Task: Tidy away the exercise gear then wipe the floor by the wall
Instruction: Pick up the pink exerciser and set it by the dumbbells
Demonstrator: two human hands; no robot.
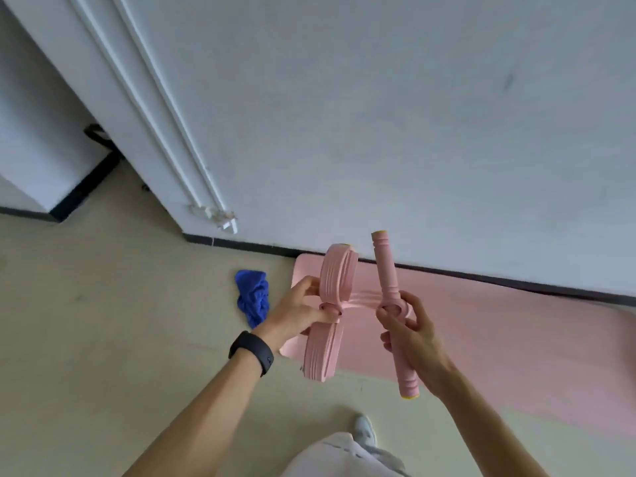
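Pink pedal puller point(361, 301): held in the air above the pink mat point(499, 332) by the wall point(378, 115). Pedal end point(335, 273) is gripped by the left hand point(299, 315), handle bar point(385, 270) by the right hand point(409, 335), fingers curled. Blue cloth point(253, 297): laid on the floor point(120, 304) beside the mat.

On floor point(103, 304), along foot of wall point(378, 115): mat point(481, 321). Left of mat's end, near but apart, also on floor: cloth point(253, 297). In front of mat's left end, raised off it: puller point(361, 302), foot pedals point(335, 273) at left in left hand point(299, 315), handle bar point(387, 273) at right in right hand point(409, 332). Far left, behind cloth: door frame point(144, 115). Nearest camera, below hands: shoe point(364, 430)
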